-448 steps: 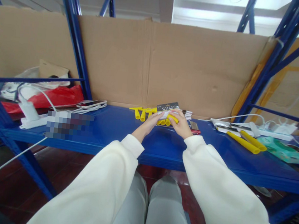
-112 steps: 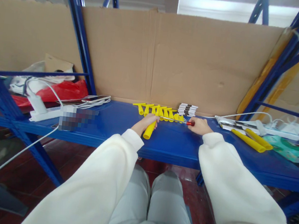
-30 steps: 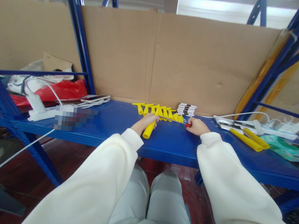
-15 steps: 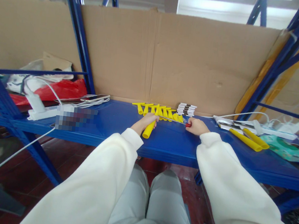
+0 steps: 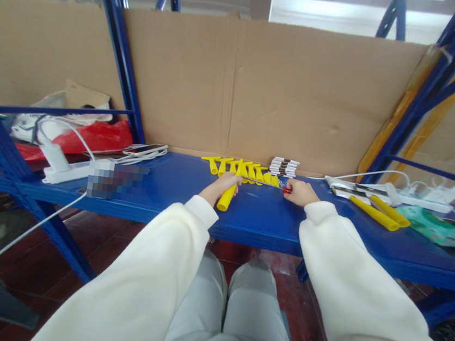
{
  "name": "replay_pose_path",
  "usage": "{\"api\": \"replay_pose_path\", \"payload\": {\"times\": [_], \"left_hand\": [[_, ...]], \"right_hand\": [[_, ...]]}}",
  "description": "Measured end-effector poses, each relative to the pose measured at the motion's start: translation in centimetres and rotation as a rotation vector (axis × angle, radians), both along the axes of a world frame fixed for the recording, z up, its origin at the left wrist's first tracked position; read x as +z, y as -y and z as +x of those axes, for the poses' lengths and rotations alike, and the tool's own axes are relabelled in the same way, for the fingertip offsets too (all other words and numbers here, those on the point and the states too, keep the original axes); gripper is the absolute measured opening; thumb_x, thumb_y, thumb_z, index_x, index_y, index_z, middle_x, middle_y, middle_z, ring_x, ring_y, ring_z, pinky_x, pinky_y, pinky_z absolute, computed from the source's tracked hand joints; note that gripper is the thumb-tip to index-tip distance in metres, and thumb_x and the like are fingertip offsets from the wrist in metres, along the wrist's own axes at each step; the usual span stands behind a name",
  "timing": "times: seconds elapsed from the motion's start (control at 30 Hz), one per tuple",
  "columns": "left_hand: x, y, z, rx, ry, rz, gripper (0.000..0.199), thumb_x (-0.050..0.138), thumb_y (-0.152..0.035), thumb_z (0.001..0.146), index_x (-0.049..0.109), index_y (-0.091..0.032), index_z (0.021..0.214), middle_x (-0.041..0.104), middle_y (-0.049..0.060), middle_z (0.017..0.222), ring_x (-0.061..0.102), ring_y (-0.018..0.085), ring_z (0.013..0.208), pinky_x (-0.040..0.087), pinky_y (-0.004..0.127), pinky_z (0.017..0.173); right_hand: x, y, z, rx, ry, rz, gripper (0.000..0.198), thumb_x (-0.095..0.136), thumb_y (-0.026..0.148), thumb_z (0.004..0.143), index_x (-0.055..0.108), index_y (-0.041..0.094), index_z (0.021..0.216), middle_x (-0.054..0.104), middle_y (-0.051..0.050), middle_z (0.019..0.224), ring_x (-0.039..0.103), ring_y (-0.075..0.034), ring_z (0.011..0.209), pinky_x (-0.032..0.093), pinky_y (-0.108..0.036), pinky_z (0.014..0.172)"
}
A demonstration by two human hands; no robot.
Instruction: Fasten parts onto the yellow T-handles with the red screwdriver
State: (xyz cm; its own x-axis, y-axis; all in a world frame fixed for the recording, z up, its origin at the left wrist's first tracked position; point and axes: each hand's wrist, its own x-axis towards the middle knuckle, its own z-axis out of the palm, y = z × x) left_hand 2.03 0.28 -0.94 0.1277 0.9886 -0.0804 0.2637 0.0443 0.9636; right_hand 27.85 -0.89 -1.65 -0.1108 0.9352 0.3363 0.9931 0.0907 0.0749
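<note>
My left hand (image 5: pixel 224 183) is wrapped round a yellow tapered handle (image 5: pixel 226 199), whose wide hollow end faces me. In my right hand (image 5: pixel 301 192) is a screwdriver (image 5: pixel 287 190) with a red grip. Its thin metal shaft runs left to the upper part of the held handle; my fingers hide whether the tip sits in a screw. Just beyond both hands stands a row of several yellow T-shaped pieces (image 5: pixel 222 165). Behind the row's right end lies a stack of white pieces with dark middles (image 5: pixel 284 166). Small shiny bits lie near the screwdriver shaft.
Two long yellow handles (image 5: pixel 374 213) and a green plastic packet (image 5: pixel 432 225) lie on the blue shelf (image 5: pixel 184 187) at right. A power strip (image 5: pixel 63 171), cables and a red bag (image 5: pixel 94 136) occupy the left. Cardboard (image 5: pixel 286 89) walls off the back.
</note>
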Motion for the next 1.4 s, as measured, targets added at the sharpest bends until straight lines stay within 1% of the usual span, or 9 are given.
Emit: {"api": "replay_pose_path", "payload": {"times": [0.1,0.27,0.37,0.5,0.63,0.73,0.87,1.17,1.4], "left_hand": [[-0.03,0.03,0.02,0.008,0.000,0.006,0.016,0.052,-0.005,0.071,0.049,-0.020,0.074,0.046,-0.005,0.043,0.045,0.011,0.040,0.038,0.021,0.043],[-0.05,-0.07,0.00,0.010,-0.002,0.002,0.016,0.052,-0.005,0.073,0.048,-0.021,0.073,0.047,-0.005,0.044,0.046,0.012,0.041,0.040,0.022,0.045],[-0.02,-0.08,0.00,0.016,-0.002,0.003,0.017,0.052,-0.005,0.075,0.048,-0.021,0.072,0.047,-0.005,0.044,0.046,0.012,0.040,0.040,0.022,0.045],[-0.06,-0.11,-0.04,0.012,0.002,0.003,0.017,0.052,-0.005,0.074,0.047,-0.021,0.071,0.047,-0.004,0.044,0.046,0.013,0.041,0.040,0.022,0.046],[-0.14,-0.25,-0.10,0.009,0.002,0.004,0.015,0.053,-0.005,0.073,0.050,-0.020,0.072,0.048,-0.004,0.044,0.047,0.013,0.041,0.042,0.023,0.047],[-0.15,-0.30,-0.11,0.005,0.004,0.001,0.015,0.053,-0.005,0.073,0.050,-0.020,0.073,0.048,-0.005,0.044,0.047,0.012,0.041,0.042,0.022,0.047],[-0.16,-0.23,-0.05,0.008,0.008,0.002,0.016,0.053,-0.006,0.073,0.049,-0.021,0.073,0.047,-0.005,0.043,0.047,0.012,0.040,0.040,0.022,0.045],[-0.11,-0.14,0.02,0.005,0.020,0.002,0.017,0.051,-0.005,0.073,0.047,-0.021,0.073,0.047,-0.005,0.041,0.045,0.012,0.039,0.038,0.021,0.043],[-0.16,-0.30,-0.09,0.003,0.025,-0.012,0.018,0.054,-0.005,0.071,0.047,-0.022,0.073,0.047,-0.005,0.042,0.045,0.011,0.038,0.038,0.020,0.041]], "right_hand": [[-0.06,-0.11,0.00,-0.032,0.000,-0.017,0.012,0.061,0.027,0.080,0.064,0.023,0.091,0.076,-0.008,0.089,0.068,-0.025,0.086,0.041,-0.031,0.070],[0.04,0.13,-0.25,-0.035,-0.030,-0.038,0.015,0.059,0.028,0.081,0.065,0.023,0.093,0.077,-0.008,0.098,0.068,-0.027,0.096,0.042,-0.035,0.081],[0.13,0.27,-0.37,-0.030,-0.038,-0.043,0.013,0.058,0.029,0.081,0.065,0.023,0.090,0.077,-0.008,0.096,0.068,-0.027,0.095,0.042,-0.036,0.084],[0.16,0.18,-0.33,-0.005,-0.013,-0.045,0.011,0.062,0.028,0.078,0.063,0.023,0.087,0.076,-0.007,0.091,0.068,-0.025,0.088,0.042,-0.032,0.076],[0.05,-0.01,-0.17,-0.012,-0.034,-0.029,0.015,0.063,0.025,0.078,0.064,0.023,0.093,0.076,-0.008,0.090,0.068,-0.024,0.085,0.041,-0.030,0.071],[-0.02,-0.02,-0.12,-0.015,-0.058,-0.020,0.017,0.062,0.026,0.079,0.065,0.023,0.095,0.076,-0.007,0.093,0.068,-0.026,0.091,0.042,-0.032,0.077],[0.02,0.09,-0.17,-0.017,-0.047,-0.035,0.012,0.060,0.029,0.081,0.067,0.023,0.089,0.077,-0.008,0.096,0.068,-0.027,0.095,0.042,-0.036,0.085],[-0.12,0.05,-0.05,-0.009,-0.061,-0.039,0.012,0.063,0.027,0.080,0.067,0.024,0.090,0.075,-0.006,0.087,0.068,-0.022,0.082,0.043,-0.028,0.069],[0.22,0.30,-0.24,-0.019,-0.048,-0.039,0.017,0.060,0.029,0.081,0.071,0.024,0.092,0.078,-0.008,0.098,0.070,-0.027,0.096,0.046,-0.033,0.082]]}}
